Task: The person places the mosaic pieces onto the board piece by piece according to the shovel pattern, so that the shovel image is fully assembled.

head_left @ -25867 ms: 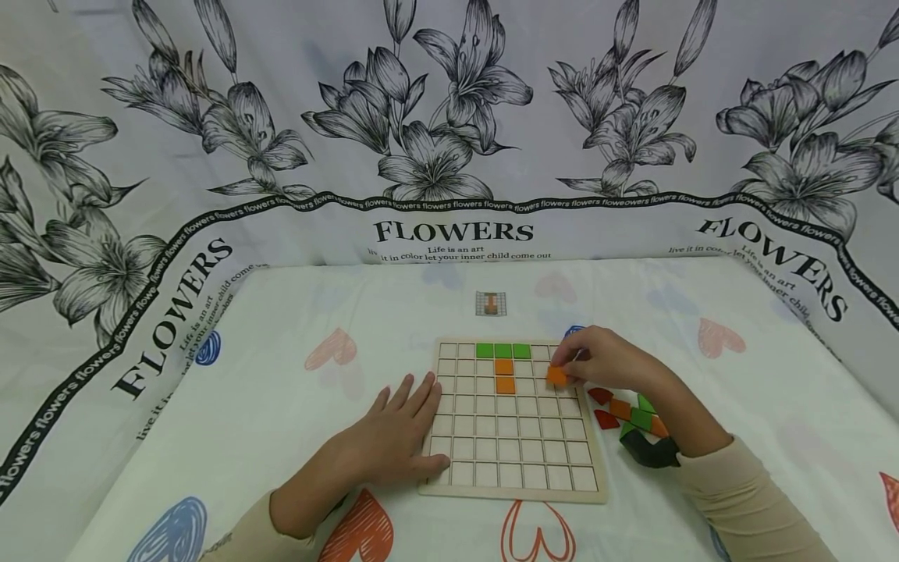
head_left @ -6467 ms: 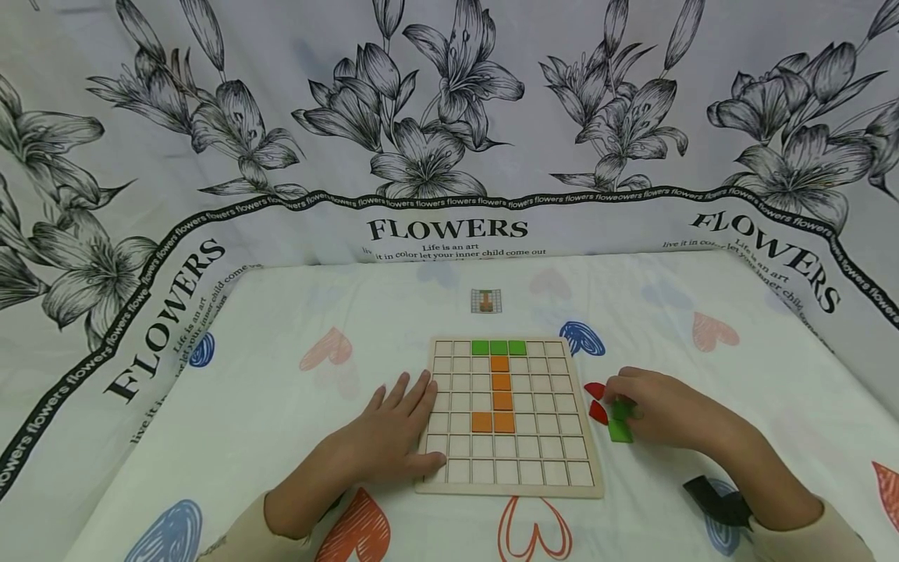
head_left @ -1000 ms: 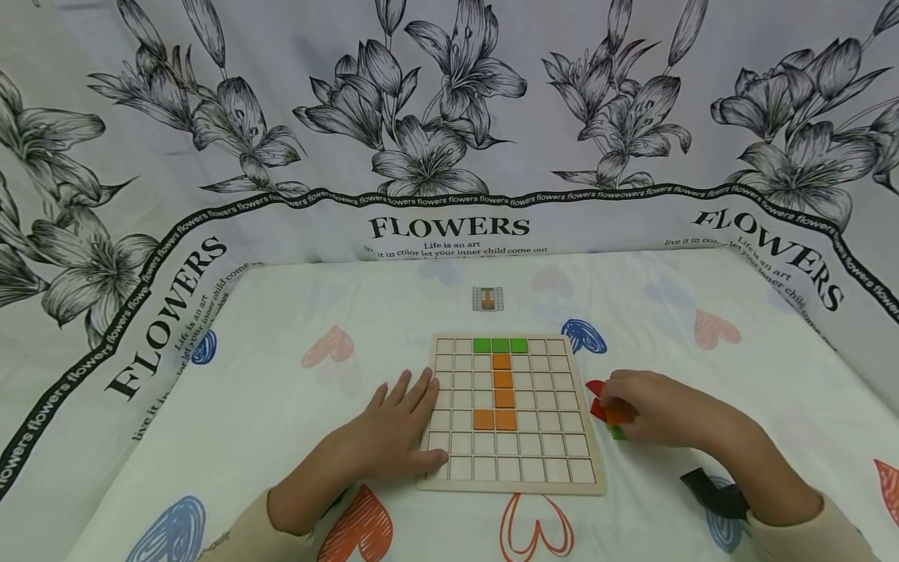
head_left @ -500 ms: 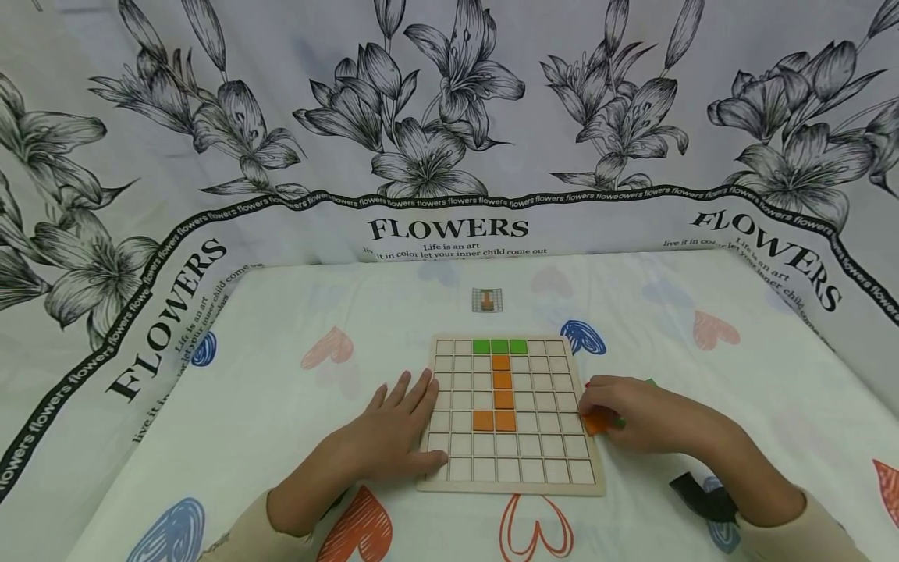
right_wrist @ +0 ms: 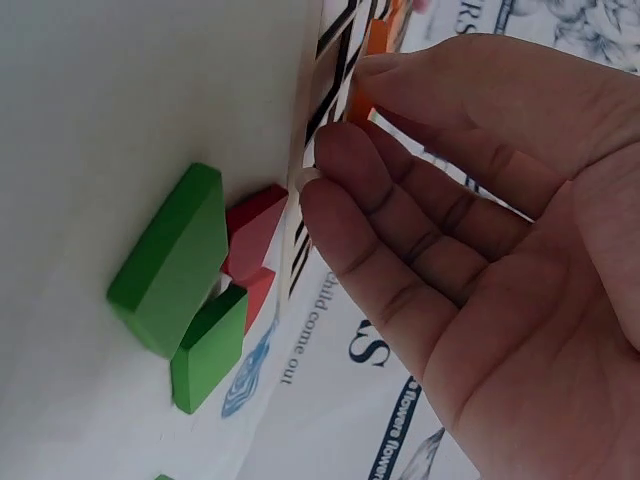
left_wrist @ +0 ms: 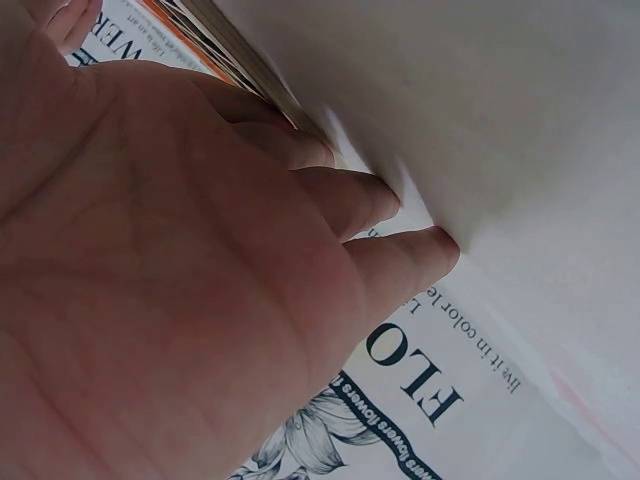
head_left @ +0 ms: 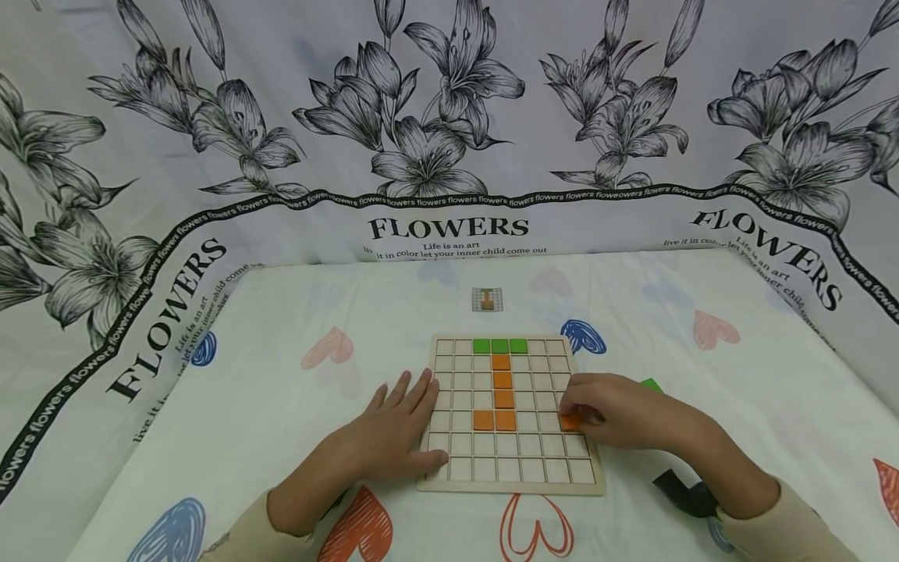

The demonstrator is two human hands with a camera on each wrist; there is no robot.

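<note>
My right hand (head_left: 621,412) pinches an orange square tile (head_left: 570,422) between thumb and fingers, over the right-hand columns of a wooden grid board (head_left: 513,490). The right wrist view shows the same orange tile (right_wrist: 377,42) at the fingertips. My left hand (head_left: 389,437) lies with fingers spread on the board's left edge. Three green tiles (head_left: 499,346) sit in the top row. Below their middle runs a column of orange tiles (head_left: 502,380), with one more orange tile (head_left: 483,421) left of its lowest one.
Green pieces (right_wrist: 175,265) and red pieces (right_wrist: 255,235) lie loose right of the board, mostly hidden by my right hand in the head view. A small pattern card (head_left: 487,300) lies beyond the board. A black strap (head_left: 684,493) is by my right wrist.
My right hand has carried the orange tile left from the loose pieces to over the board. Orange tiles on the board have increased since the oldest frame. My left hand has stayed put.
</note>
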